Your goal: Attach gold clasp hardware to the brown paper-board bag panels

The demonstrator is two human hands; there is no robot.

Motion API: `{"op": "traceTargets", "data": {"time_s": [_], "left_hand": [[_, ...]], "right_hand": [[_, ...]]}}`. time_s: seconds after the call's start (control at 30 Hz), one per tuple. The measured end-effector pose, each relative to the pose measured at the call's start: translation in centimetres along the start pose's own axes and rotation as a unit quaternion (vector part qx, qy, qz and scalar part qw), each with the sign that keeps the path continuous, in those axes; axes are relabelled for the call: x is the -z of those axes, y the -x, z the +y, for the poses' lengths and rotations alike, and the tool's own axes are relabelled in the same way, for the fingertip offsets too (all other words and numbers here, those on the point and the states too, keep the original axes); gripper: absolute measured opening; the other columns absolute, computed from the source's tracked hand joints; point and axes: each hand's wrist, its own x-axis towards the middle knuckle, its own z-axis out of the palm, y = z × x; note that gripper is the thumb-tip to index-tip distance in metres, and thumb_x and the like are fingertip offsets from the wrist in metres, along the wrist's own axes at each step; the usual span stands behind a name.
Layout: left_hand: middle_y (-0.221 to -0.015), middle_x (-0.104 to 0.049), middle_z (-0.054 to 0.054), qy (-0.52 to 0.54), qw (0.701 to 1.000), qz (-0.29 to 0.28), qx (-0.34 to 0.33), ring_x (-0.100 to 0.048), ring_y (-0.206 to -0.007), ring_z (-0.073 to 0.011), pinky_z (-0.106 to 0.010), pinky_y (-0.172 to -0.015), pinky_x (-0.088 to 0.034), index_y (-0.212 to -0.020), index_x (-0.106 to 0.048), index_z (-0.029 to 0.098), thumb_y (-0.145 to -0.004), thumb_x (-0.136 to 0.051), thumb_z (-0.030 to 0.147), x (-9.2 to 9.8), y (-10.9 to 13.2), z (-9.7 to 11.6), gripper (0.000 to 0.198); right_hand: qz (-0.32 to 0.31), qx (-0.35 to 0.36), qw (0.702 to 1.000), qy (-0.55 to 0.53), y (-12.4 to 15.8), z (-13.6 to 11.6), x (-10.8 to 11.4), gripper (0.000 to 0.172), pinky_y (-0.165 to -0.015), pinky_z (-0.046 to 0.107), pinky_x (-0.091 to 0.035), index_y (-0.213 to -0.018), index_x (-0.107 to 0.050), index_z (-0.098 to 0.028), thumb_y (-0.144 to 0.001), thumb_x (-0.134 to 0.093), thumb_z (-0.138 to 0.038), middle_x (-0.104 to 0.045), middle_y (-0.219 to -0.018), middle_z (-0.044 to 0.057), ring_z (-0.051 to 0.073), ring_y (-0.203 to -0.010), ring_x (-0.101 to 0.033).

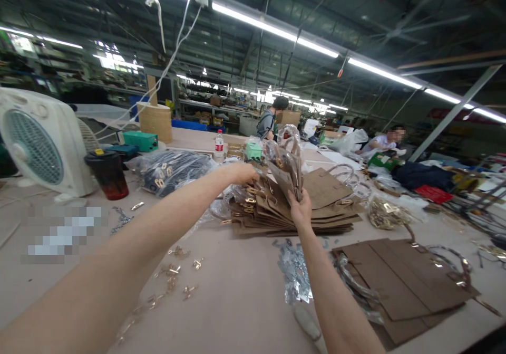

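A stack of brown bag panels (261, 219) with gold hardware and plastic-wrapped handles lies on the table in front of me. My right hand (301, 209) is closed around the lower edge of several raised brown panels (290, 177), which stand tilted above the stack. Clear plastic wrap (290, 135) shows at their top. My left hand (245, 173) reaches over the stack's left side, its fingers bent down and pressed together by the gold hardware. What its fingertips grip is hidden.
Loose gold fittings (173, 272) and flat silver pieces (295, 269) lie nearer me. More brown panels (407, 280) lie at right, beside a bag of gold parts (389, 214). A fan (37, 143), dark cup (106, 174) and bottle (219, 145) stand at left and behind. Two people are farther back.
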Motion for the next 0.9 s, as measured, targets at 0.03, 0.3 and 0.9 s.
{"op": "traceTargets", "data": {"time_s": [0.03, 0.3, 0.9], "left_hand": [[-0.092, -0.078, 0.000, -0.004, 1.000, 0.004, 0.007, -0.070, -0.084, -0.0164, -0.022, -0.074, -0.050, -0.096, -0.078, 0.026, -0.087, -0.072, 0.020, 0.2, -0.3, 0.4, 0.013], [-0.114, -0.071, -0.011, -0.014, 0.997, 0.047, 0.055, -0.070, -0.104, -0.0219, -0.028, -0.085, -0.053, -0.115, -0.068, 0.015, -0.101, -0.050, 0.017, 1.9, -4.0, 3.8, 0.023], [-0.163, -0.042, -0.017, 0.042, 0.998, 0.042, -0.017, -0.057, -0.136, -0.0288, -0.032, -0.107, -0.044, -0.160, -0.032, 0.022, -0.092, -0.072, 0.049, -2.5, 3.0, 1.7, 0.082]], "right_hand": [[-0.006, 0.005, 1.000, 0.000, 0.1, 0.1, -0.1, 0.045, -0.092, 0.039, -0.049, -0.113, -0.067, -0.021, -0.086, -0.064, -0.056, -0.074, -0.105, 0.008, 0.027, -0.099, -0.064], [-0.072, 0.048, 0.996, -0.014, 1.5, -0.5, 0.5, 0.064, -0.106, 0.044, -0.047, -0.136, -0.059, -0.021, -0.086, -0.067, -0.059, -0.066, -0.126, 0.010, 0.027, -0.118, -0.060], [-0.090, 0.097, 0.986, 0.099, 2.6, 0.1, -0.4, 0.061, -0.108, 0.047, -0.045, -0.133, -0.062, -0.021, -0.091, -0.061, -0.064, -0.064, -0.125, 0.015, 0.031, -0.121, -0.058]]}}
